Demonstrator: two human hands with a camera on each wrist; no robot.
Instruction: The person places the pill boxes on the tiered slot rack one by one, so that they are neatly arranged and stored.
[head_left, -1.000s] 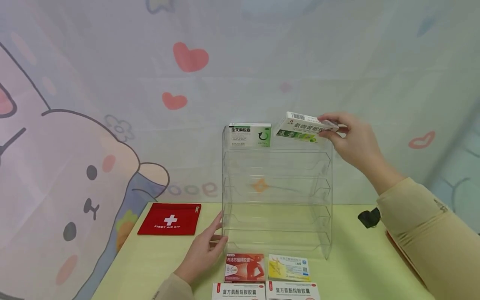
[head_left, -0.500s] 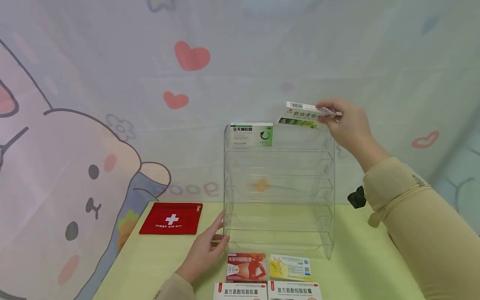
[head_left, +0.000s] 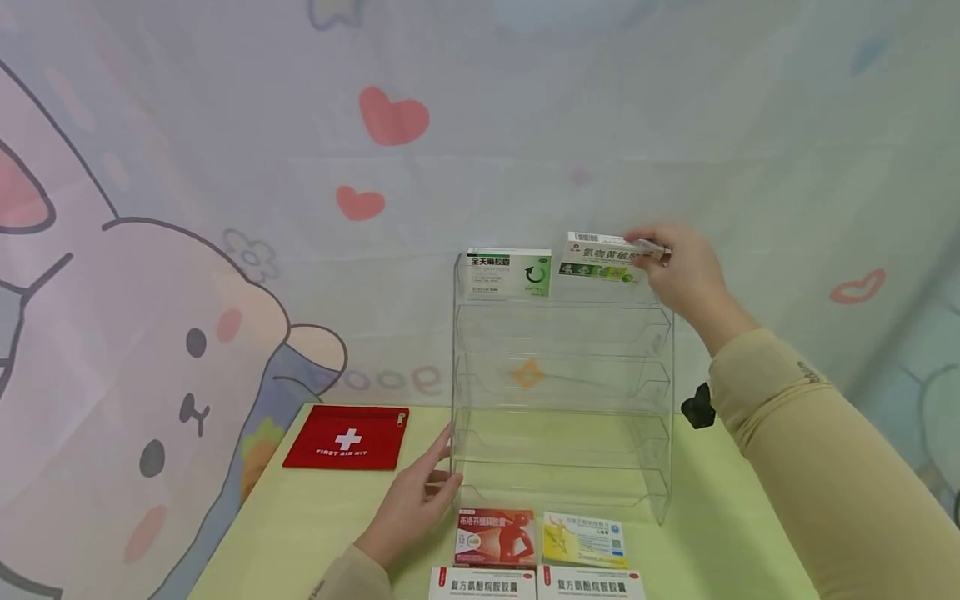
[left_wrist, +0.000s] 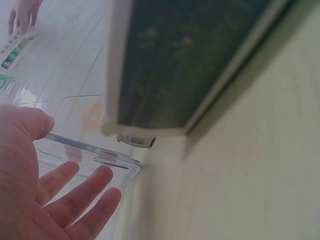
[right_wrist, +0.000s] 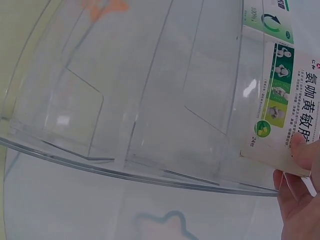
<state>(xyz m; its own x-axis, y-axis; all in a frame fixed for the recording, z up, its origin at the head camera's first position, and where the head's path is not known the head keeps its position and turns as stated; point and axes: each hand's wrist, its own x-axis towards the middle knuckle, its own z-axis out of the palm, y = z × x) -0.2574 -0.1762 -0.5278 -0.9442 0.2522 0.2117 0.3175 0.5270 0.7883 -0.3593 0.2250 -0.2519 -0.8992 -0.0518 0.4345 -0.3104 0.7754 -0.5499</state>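
Observation:
A clear acrylic tiered rack stands on the yellow-green table. On its top tier sits a white and green medicine box. Beside that box my right hand pinches a second white box with green print by its right end, at the top tier's right side; the same box shows in the right wrist view against the rack's clear wall. My left hand rests with straight fingers against the rack's lower left corner and holds nothing.
A red first aid pouch lies left of the rack. In front of the rack lie a red medicine box, a yellow one and two white ones at the table's near edge. A black object sits behind my right arm.
My right hand lifted the box above the rack, then lowered it beside the white and green box on the top tier. The left hand has stayed at the rack's corner.

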